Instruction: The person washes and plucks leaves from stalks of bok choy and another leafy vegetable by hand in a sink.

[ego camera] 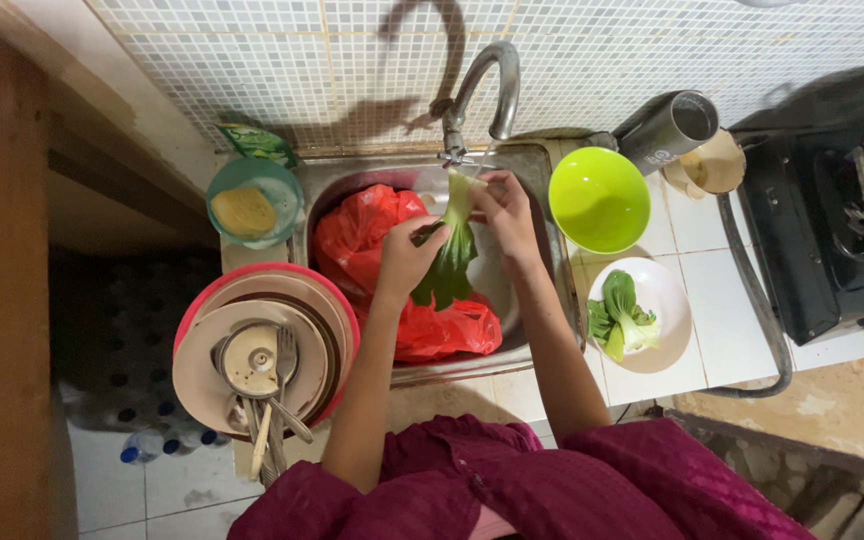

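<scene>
Together, left hand (404, 262) and right hand (504, 215) grasp one bok choy leaf (452, 255) over one sink (527, 170).

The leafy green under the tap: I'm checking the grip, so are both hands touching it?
Touching. The head view shows the left hand gripping the leafy green at its dark leaf, the right hand pinching its pale stalk.

Counts, head view. Hands: two, left hand (404, 258) and right hand (505, 212), sharing one leaf (452, 250). Tap (482, 95): one. Sink (532, 165): one. Red bag (382, 260), centre: one. Lime bowl (599, 199): one. White plate (664, 300) with greens (620, 318): one. Steel cup (672, 128), upper right: one. Stacked dishes (262, 350), lower left: perhaps four, edges overlap. Fork (285, 365): one. Teal container (252, 205): one.
</scene>
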